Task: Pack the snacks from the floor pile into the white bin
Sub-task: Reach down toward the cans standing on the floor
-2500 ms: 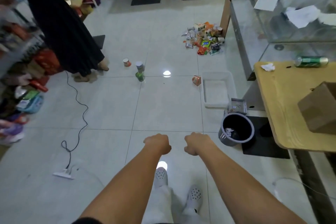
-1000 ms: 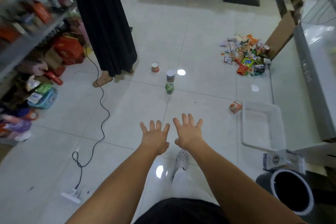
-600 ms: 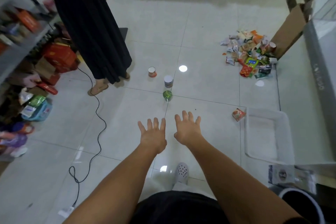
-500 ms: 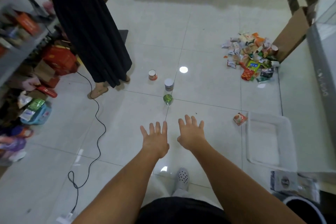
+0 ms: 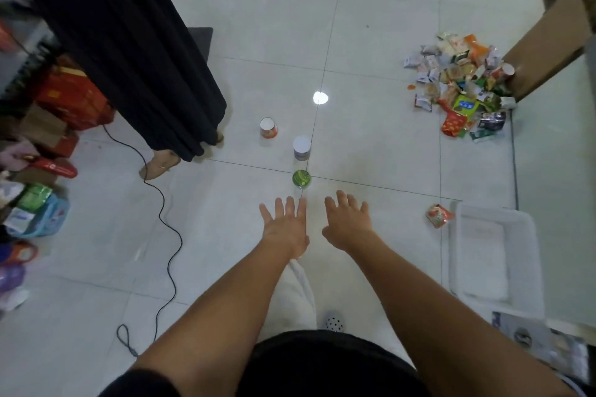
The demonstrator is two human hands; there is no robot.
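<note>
Lying heaped on the pale floor tiles, the snack pile point(image 5: 458, 87) sat at about two o'clock from the outstretched hands, well apart from them, with its far edge against a leaning cardboard sheet point(image 5: 545, 45). The white bin point(image 5: 493, 255) rested on the floor at roughly three o'clock, nearer the person than the pile, and appeared to have nothing in it. One stray red packet point(image 5: 438, 216) lay just beside the bin's left rim, apart from the rest.

At twelve o'clock a green can point(image 5: 301, 178), a grey tub point(image 5: 302, 147) and a red-banded cup point(image 5: 268, 128) stood in a loose line. A black cable point(image 5: 167, 219) snaked over the tiles at nine o'clock, and another person's long black skirt point(image 5: 129, 42) hung at ten o'clock.

Several things could have gone wrong from there. A step straight ahead might have kicked over the can and tub, since they stood right in that path. Because pile and bin were well apart, loose slippery packets carried by the handful could have spilled on the way. The lone packet could easily have been overlooked.

As for grip, the left hand point(image 5: 285, 229) and right hand point(image 5: 348, 224) were held out side by side, palms down. Their fingers were straight and spread wide, holding nothing and touching neither each other nor any object.
</note>
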